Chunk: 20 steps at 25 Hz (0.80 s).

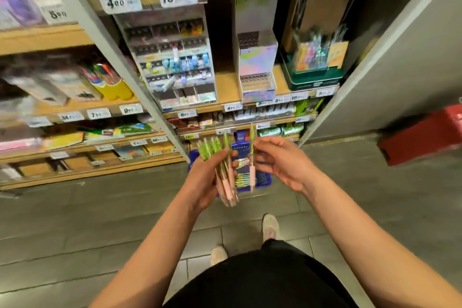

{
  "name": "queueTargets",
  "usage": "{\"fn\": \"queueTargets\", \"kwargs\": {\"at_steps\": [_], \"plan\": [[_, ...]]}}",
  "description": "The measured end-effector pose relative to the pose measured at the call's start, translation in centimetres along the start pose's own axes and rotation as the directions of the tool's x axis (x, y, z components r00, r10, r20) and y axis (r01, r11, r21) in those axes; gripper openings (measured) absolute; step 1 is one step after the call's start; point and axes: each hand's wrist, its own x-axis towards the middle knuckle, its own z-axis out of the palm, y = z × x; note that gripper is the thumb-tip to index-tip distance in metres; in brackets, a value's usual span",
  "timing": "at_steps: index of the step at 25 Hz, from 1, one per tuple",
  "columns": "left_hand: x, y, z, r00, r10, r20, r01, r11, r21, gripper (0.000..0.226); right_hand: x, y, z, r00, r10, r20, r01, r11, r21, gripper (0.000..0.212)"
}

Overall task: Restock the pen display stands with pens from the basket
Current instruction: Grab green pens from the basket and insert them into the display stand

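Note:
My left hand [203, 180] grips a bundle of pens [222, 172] with green tops and pink grips, held upright above the floor. Just to its right, my right hand [280, 162] pinches a single pen [252, 157] of the same kind, held vertically. Below both hands a blue basket [262, 179] sits on the floor, with more pens lying in it. On the shelf above stand a clear tiered pen display stand [175, 62] and a narrower clear stand [257, 67] with holed trays.
Wooden shelves [225, 92] with price tags hold stationery left and right. A green display box [315, 75] of pens stands at the right of the shelf. A grey pillar [400, 62] and a red box [425, 135] are on the right. My feet are on the grey tiled floor.

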Motion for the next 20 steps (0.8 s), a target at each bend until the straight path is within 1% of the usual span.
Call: {"fn": "queueTargets", "kwargs": {"at_steps": [3,7,10,13,15,17,19,20], "plan": [[1.8,1.5,3.8,0.999,0.038,-0.03,-0.038,0.999,0.007,0.017,1.1,-2.9,-3.1,1.0,-0.024,0.016,0.025,0.998,-0.058,0.006],[3.8,2.2,7.5,0.993,0.087,-0.076,-0.086,0.996,0.015,0.017,3.5,-5.6,-5.9,0.998,-0.028,0.05,0.035,0.991,-0.13,0.01],[4.8,2.7,8.8,0.986,0.112,-0.126,-0.115,0.993,-0.012,0.021,4.9,-6.8,-6.4,0.997,0.003,0.073,0.006,0.992,-0.123,0.011],[6.3,3.9,9.4,0.978,0.132,-0.16,-0.136,0.991,-0.018,0.016,6.4,-8.1,-6.2,0.996,0.02,0.088,-0.011,0.995,-0.104,0.01],[7.6,5.0,9.3,0.976,0.157,-0.15,-0.161,0.987,-0.016,0.017,7.7,-9.0,-5.6,0.995,0.029,0.092,-0.022,0.997,-0.07,0.009],[9.2,6.0,9.1,0.978,0.177,-0.109,-0.178,0.984,-0.004,0.024,8.9,-9.8,-5.2,0.997,0.03,0.074,-0.025,0.998,-0.06,0.009],[11.1,6.8,8.6,0.984,0.166,-0.071,-0.165,0.986,0.01,0.03,10.4,-10.3,-5.0,0.999,0.026,0.047,-0.023,0.998,-0.063,0.009],[12.1,7.3,8.2,0.987,0.151,-0.057,-0.151,0.989,0.011,0.029,11.3,-10.5,-4.9,0.999,0.028,0.04,-0.026,0.998,-0.055,0.008]]}}
